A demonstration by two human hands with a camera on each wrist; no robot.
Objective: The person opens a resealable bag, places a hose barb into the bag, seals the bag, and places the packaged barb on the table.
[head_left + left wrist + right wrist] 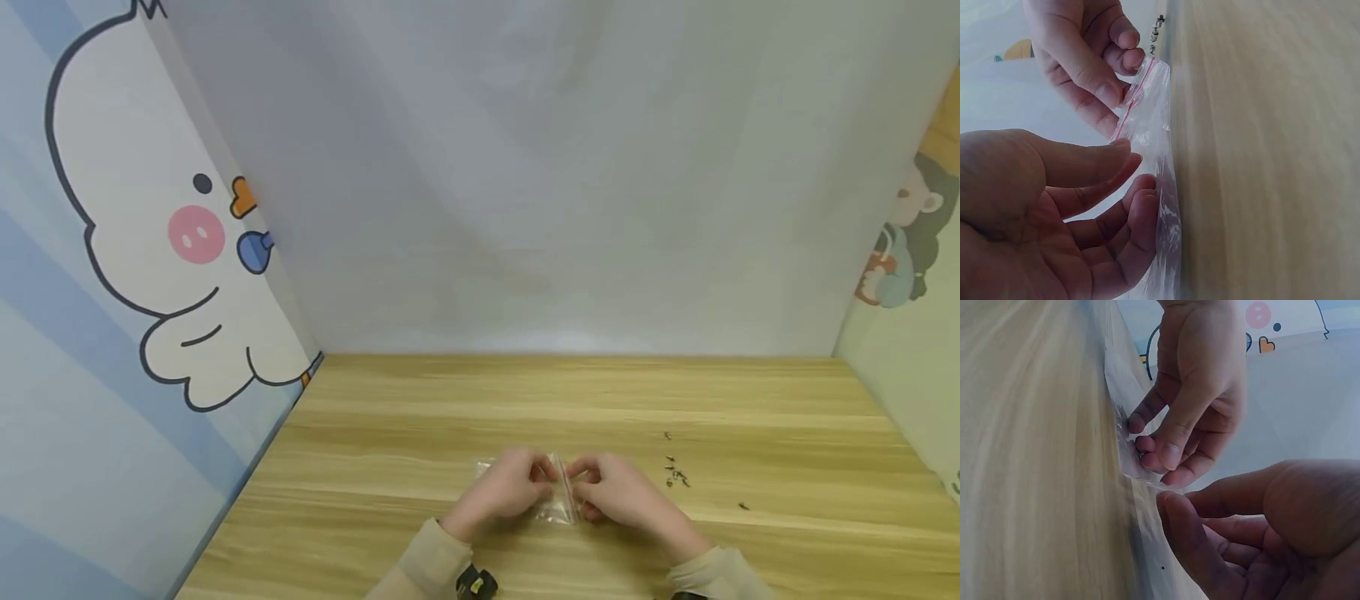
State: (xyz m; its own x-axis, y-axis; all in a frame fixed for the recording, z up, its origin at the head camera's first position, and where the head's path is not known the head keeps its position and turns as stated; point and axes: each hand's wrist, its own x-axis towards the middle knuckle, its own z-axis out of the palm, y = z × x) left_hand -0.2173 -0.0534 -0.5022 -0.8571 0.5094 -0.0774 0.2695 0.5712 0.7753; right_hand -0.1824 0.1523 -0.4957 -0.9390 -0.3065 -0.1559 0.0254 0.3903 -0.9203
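A clear zip bag (pixel 557 507) with a red line along its mouth lies on the table between the two hands. My left hand (pixel 513 483) is over the bag's left part; its thumb and index finger pinch the plastic near the mouth, while the other fingers curl against the bag (pixel 1159 125). From the other side, my right hand (pixel 618 493) pinches the mouth's edge between thumb (pixel 1175 509) and index finger. Whether the mouth is parted cannot be told. Several small metal screws (pixel 677 476) lie loose to the right of the right hand.
One screw (pixel 743 506) lies apart, farther right, and another (pixel 667 436) farther back. The wood-grain table (pixel 390 417) meets a pale back wall (pixel 525 208). Printed side panels (pixel 112 350) stand left and right.
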